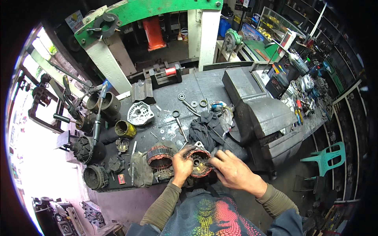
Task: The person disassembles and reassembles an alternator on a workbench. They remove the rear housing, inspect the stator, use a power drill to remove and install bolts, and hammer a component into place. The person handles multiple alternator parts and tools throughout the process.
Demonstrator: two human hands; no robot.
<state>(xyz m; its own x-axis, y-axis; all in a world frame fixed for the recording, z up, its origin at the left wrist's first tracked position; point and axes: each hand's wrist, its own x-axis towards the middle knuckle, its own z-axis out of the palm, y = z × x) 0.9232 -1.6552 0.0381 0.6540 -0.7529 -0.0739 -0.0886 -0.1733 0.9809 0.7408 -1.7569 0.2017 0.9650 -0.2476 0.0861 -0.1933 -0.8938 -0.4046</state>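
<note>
My left hand (183, 167) is wrapped round the left side of an alternator housing (199, 146) at the bench's front edge. Inside its rim shows a ring of reddish-copper stator windings (201, 174). My right hand (235, 172) is closed, its fingertips pressed together at the housing's right rim; whatever they pinch is hidden. Just left of my left hand, a separate stator (159, 157) with copper windings lies on the bench. Beyond the housing is a crumpled dark cloth (204, 128).
A workbench (169, 96) carries a silver end housing (140, 113), a yellow can (125, 129), loose rings and a ratchet wrench (181, 129). A large dark metal cover (260, 114) stands at right. Behind rises a green-and-white press frame (204, 35). A turquoise chair (328, 159) stands right.
</note>
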